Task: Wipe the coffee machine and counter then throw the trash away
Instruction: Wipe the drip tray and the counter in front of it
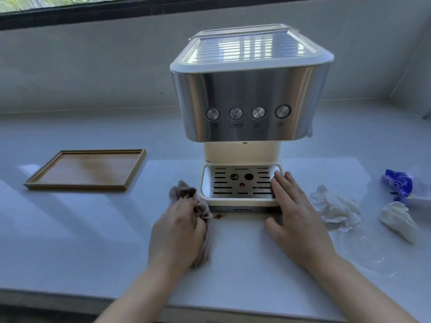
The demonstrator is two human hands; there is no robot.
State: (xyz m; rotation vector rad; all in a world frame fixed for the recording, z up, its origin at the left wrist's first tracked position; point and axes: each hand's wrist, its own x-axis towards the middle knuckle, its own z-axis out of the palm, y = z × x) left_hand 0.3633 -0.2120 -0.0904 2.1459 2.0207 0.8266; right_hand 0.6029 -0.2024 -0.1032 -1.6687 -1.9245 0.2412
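A steel and cream coffee machine [250,99] stands on the white counter [93,217], its slotted drip tray [240,183] facing me. My left hand [177,231] is shut on a bunched beige cloth [186,194] at the tray's front left corner. A small brown coffee stain [219,216] lies on the counter beside the cloth. My right hand [293,213] rests flat with spread fingers on the tray's right front corner, holding nothing. Two crumpled white tissues [333,206] [398,220] and a blue and white wrapper [397,184] lie to the right.
An empty wooden tray [88,170] sits on the counter to the left. A clear plastic lid or bag [363,248] lies at the right near the tissues. A wall and window sill run behind the machine. The counter's front edge is just below my forearms.
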